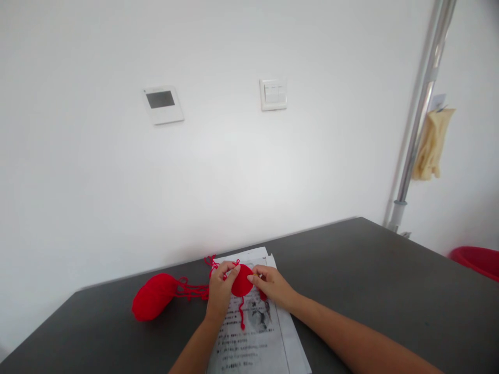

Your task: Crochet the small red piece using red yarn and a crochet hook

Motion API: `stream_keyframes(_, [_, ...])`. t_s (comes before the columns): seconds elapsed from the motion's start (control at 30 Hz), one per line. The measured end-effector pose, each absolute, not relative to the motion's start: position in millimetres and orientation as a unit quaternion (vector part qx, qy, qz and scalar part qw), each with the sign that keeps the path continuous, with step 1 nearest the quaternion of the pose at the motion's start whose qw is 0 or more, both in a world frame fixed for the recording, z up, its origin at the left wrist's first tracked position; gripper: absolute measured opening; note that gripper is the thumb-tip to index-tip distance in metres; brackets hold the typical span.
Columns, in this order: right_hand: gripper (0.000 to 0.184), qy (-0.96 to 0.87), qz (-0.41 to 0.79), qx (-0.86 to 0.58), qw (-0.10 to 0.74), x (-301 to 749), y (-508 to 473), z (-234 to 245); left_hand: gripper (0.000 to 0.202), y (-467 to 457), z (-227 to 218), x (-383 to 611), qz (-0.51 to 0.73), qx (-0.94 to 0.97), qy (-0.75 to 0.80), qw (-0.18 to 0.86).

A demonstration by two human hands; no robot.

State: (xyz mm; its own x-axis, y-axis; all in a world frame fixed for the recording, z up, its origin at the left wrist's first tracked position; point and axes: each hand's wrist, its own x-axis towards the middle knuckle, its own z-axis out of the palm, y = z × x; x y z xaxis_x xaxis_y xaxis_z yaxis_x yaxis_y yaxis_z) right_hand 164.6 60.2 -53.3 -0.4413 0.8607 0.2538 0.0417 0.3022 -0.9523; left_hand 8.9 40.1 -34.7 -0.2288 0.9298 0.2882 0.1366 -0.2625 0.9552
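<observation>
While left hand (221, 292) pinches red disc (242, 283), print (244, 347) blurred

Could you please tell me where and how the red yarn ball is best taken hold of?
The red yarn ball is probably best gripped around its plump middle, from above and left: that side is rounded, while loose strands trail from its right end toward the left hand and could snag.

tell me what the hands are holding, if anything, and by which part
A red disc: the left hand pinches its upper left edge, the right hand its right edge.
</observation>
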Motion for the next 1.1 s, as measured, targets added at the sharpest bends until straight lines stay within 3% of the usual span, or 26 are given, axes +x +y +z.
stream_keyframes(0.13, [0.035,-0.65,0.54,-0.303,0.44,162.1,62.2,-56.1,0.03,40.7,-36.3,14.5,0.606,0.44,0.448,0.488])
stream_keyframes(0.23, [0.036,-0.61,0.569,-0.298,0.464,163.7,67.9,-55.9,0.027,42.0,-34.2,15.8,0.609,0.414,0.421,0.528])
stream_keyframes(0.53, [0.037,-0.503,0.598,-0.313,0.54,173.1,82.4,-60.6,0.026,50.7,-29.8,-16.4,0.674,0.381,0.447,0.448])
stream_keyframes(0.73, [0.039,-0.503,0.63,-0.295,0.513,174.6,82.9,-60.4,0.033,50.4,-28.7,-17.4,0.633,0.453,0.537,0.326])
stream_keyframes(0.9, [0.036,-0.523,0.646,-0.272,0.484,169.1,77.6,-60.1,0.034,48.3,-31.6,6.7,0.525,0.525,0.495,0.451])
stream_keyframes(1.1, [0.045,-0.501,0.68,-0.267,0.464,165.3,76.4,-61.3,0.025,45.5,-36.4,11.8,0.534,0.55,0.521,0.375])
